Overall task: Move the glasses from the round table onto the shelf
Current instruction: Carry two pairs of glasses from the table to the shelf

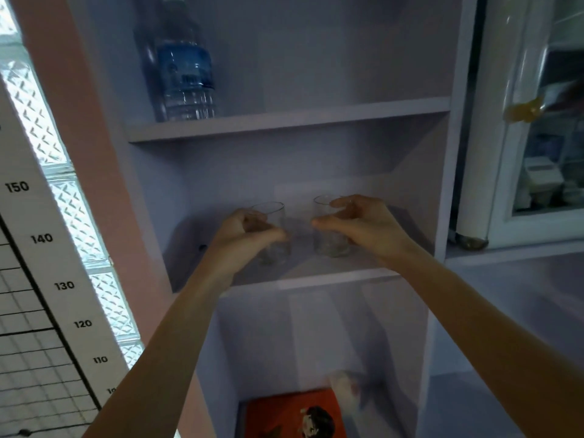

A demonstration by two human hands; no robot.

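Two clear drinking glasses stand upright inside the middle compartment of a pale lilac shelf unit (319,281). My left hand (245,233) is wrapped around the left glass (275,245), whose base rests on the shelf board. My right hand (360,222) curls around the right glass (330,243) from its right side, thumb in front and fingers over the rim. The two glasses sit side by side with a small gap between them. The round table is out of view.
A large water bottle (186,74) stands on the shelf above. An orange book (294,415) and a pale object (346,387) lie in the compartment below. A height chart (41,279) is at the left, a glass-door fridge (543,147) at the right.
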